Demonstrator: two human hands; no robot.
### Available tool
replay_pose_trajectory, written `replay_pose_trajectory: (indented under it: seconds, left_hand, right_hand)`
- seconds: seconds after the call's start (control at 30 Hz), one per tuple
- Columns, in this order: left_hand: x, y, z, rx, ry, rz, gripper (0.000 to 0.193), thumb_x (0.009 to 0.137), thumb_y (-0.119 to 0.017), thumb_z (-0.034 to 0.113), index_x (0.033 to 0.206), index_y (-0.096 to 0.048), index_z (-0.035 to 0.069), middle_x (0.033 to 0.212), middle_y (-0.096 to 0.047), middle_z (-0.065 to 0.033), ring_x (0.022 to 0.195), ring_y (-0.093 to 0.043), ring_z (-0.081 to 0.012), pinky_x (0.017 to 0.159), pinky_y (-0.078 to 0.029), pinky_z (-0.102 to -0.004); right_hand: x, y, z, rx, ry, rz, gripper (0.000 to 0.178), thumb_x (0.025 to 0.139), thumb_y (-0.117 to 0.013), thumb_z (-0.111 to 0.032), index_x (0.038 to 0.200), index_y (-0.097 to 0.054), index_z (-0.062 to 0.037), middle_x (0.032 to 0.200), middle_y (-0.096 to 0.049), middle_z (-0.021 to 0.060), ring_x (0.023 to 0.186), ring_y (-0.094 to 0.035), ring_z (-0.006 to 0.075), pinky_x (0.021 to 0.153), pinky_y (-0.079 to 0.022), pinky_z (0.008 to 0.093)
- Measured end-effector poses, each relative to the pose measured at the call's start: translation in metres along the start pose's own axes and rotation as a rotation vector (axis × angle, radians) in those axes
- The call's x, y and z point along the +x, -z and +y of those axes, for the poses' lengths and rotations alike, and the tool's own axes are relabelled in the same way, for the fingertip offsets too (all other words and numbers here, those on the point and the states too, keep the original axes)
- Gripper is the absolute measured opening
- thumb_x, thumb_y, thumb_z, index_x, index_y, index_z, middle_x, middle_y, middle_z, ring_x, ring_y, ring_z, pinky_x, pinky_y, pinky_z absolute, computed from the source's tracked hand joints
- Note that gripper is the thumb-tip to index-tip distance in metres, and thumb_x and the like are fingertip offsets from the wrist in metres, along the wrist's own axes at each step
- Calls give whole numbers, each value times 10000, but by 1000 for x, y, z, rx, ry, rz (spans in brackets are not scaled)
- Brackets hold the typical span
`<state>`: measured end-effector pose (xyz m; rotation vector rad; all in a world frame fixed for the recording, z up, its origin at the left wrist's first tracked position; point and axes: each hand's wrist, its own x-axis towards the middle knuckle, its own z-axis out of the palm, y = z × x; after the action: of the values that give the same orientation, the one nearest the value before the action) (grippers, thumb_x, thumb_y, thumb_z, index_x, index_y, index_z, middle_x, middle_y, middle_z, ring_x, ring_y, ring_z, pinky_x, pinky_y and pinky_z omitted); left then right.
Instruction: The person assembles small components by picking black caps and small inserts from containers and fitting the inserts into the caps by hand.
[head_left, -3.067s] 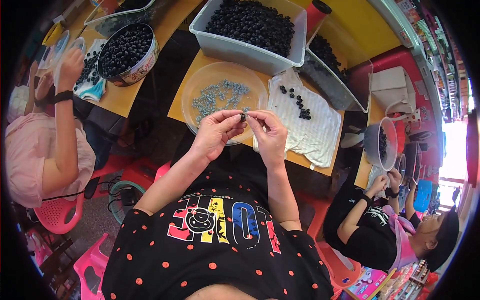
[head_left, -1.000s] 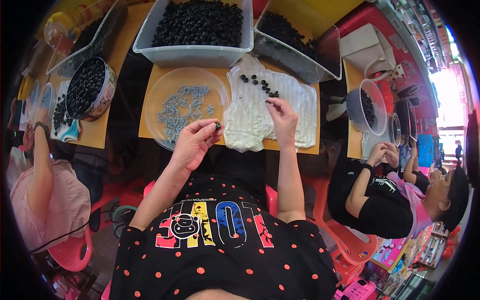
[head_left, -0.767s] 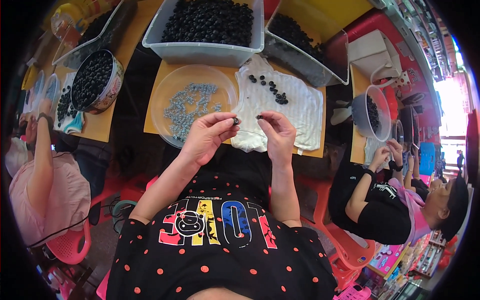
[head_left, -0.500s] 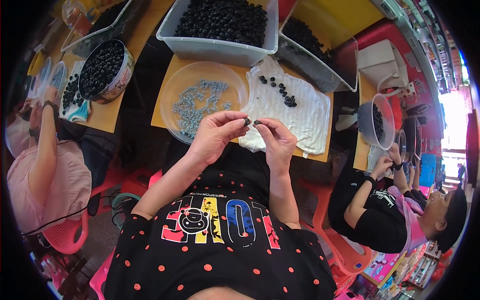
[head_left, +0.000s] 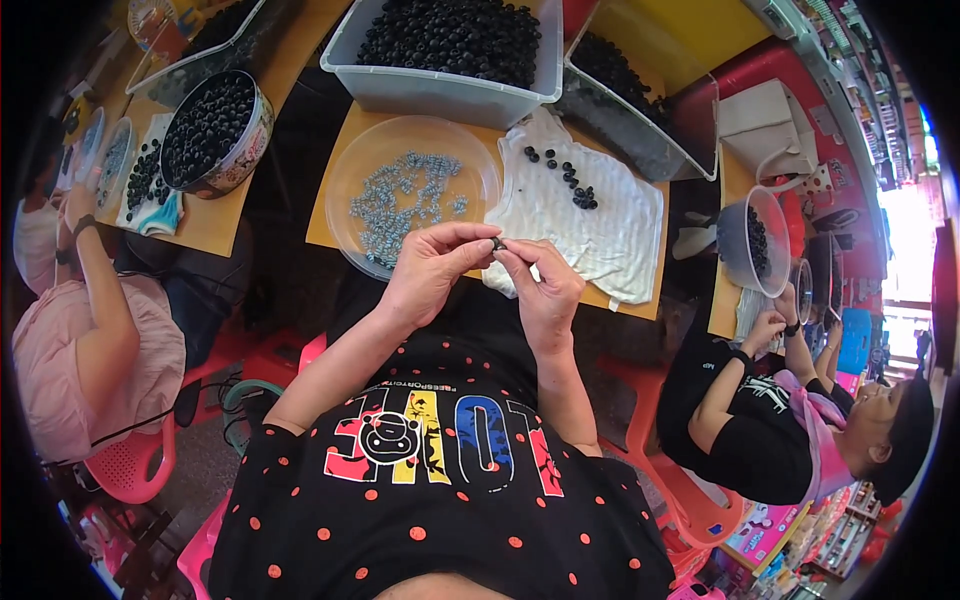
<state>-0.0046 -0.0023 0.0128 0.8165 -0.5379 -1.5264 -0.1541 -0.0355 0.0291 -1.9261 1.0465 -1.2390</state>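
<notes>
My left hand (head_left: 435,272) and my right hand (head_left: 546,300) meet above the table's near edge, fingertips almost touching. Pinched between them is a small black round piece (head_left: 497,243), mostly covered by the fingers; whether it is one part or two pressed together I cannot tell. Just beyond my left hand lies a shallow clear round tub (head_left: 345,185) with many small blue-grey pieces (head_left: 385,205). A white cloth (head_left: 625,235) spreads beyond my right hand, with several black round pieces (head_left: 570,180) in a loose line on it.
A grey plastic bin (head_left: 440,98) full of black pieces stands behind the tub, with another clear bin (head_left: 640,135) to its right. A patterned round bucket (head_left: 245,150) of black pieces sits on the left table. People work at both sides, one in black (head_left: 750,430) at right.
The right hand has moved left to meet the left hand. The two black pieces, held apart before, are now together at the fingertips.
</notes>
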Motion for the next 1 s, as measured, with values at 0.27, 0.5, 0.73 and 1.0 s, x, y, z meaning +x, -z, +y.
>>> replay_pose_trajectory:
  seconds: [0.27,0.5,0.73,1.0]
  left_hand:
    - [0,8,11,-29,129,-80,276,866,-610,18,1140,-586,-1,929,-644,-61,790,-611,-107,757,-516,-237]
    - [1,18,10,-104,294,-184,471,845,-643,32,1276,-454,12,920,-645,-42,784,-613,-97,726,-513,-222]
    - [-3,23,8,-43,389,-182,449,841,-651,39,1253,-477,-4,886,-647,-45,747,-611,-96,697,-512,-217]
    - [24,12,29,92,229,-135,392,819,-647,0,1193,-530,-6,852,-640,-51,758,-622,-129,723,-519,-258]
  right_hand:
    - [-9,3,10,340,-267,-78,206,745,-720,-23,943,-663,-9,880,-651,92,782,-574,161,718,-470,273]
    - [-4,5,9,311,-82,-307,298,745,-713,-59,1038,-663,-41,1026,-671,73,901,-600,209,831,-461,308]
    - [-16,1,14,255,-37,-312,266,748,-708,-43,1011,-669,-31,951,-688,73,879,-610,223,826,-471,319]
    - [12,40,74,395,-428,-160,311,777,-693,-129,1074,-652,-45,1044,-635,12,863,-507,91,807,-418,235]
